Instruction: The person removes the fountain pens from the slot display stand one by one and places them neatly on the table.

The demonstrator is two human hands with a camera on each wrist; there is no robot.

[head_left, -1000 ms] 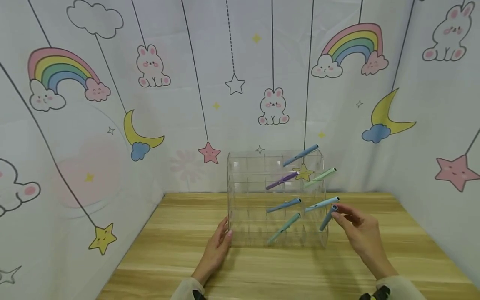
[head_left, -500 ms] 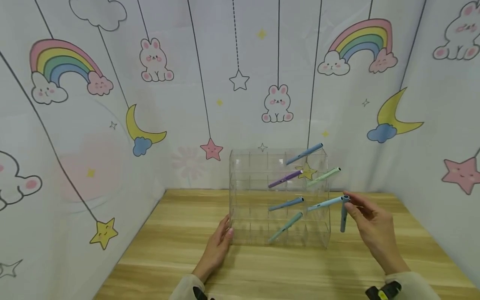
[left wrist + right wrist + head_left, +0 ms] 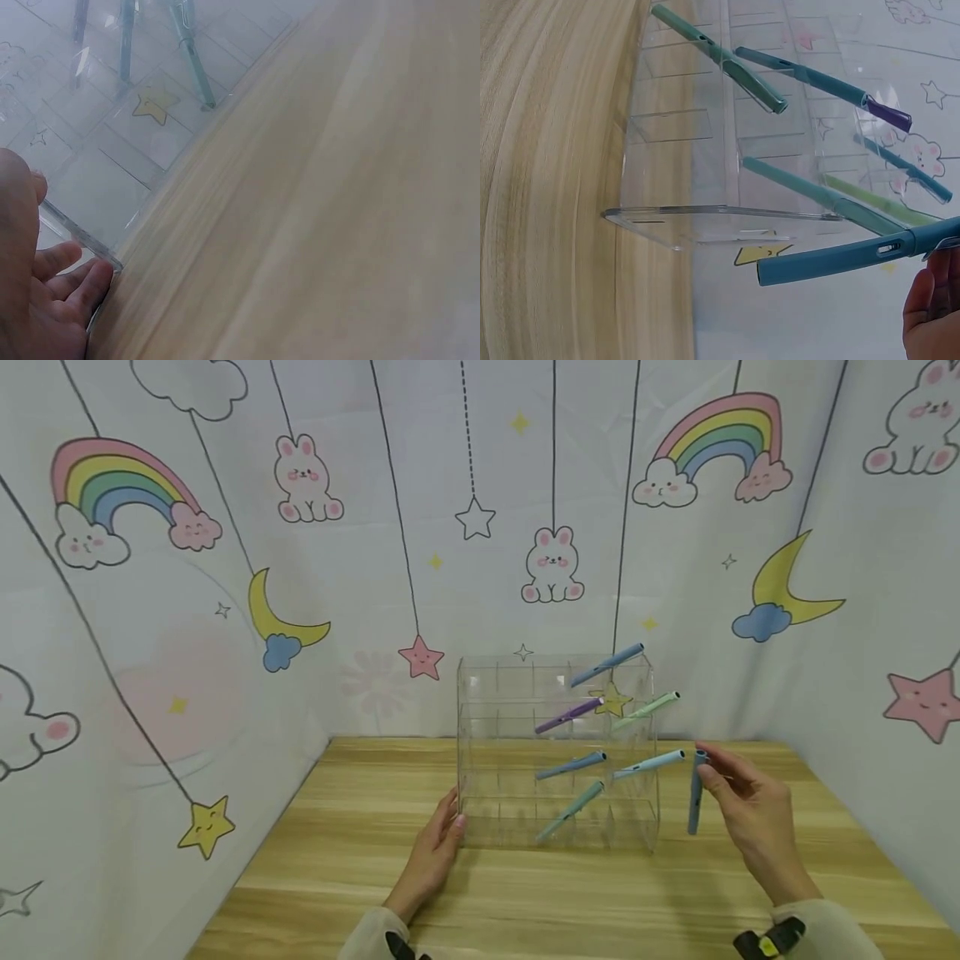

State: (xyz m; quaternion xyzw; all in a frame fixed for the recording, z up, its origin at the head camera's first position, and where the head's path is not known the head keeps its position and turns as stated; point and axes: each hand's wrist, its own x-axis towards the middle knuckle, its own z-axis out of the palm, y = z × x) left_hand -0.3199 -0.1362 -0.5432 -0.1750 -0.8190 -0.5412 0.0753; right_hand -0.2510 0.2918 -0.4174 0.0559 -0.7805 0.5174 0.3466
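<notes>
A clear acrylic pen rack (image 3: 480,752) with stepped rows of compartments stands upright on the table. My left hand (image 3: 429,852) holds its left edge, thumb at the front and fingers along the side. Right of the rack, my right hand (image 3: 753,810) pinches a dark blue capped pen (image 3: 695,797) near its upper end, so it hangs almost vertical and apart from the rack. In the right wrist view, the pen's barrel (image 3: 832,259) shows a small window. Several pens lean in the rack, including a purple pen (image 3: 567,716) and a green pen (image 3: 572,812).
A light blue pen (image 3: 649,764) and a pale green pen (image 3: 648,710) jut past the rack's right side, close to the held pen. The wood-grain table (image 3: 540,902) extends in front. Printed curtains (image 3: 360,568) enclose the back and sides.
My right hand has drawn the dark blue pen out of the rack's lower right, moving it right; the pen has swung from slanted to nearly vertical. The left hand stays on the rack.
</notes>
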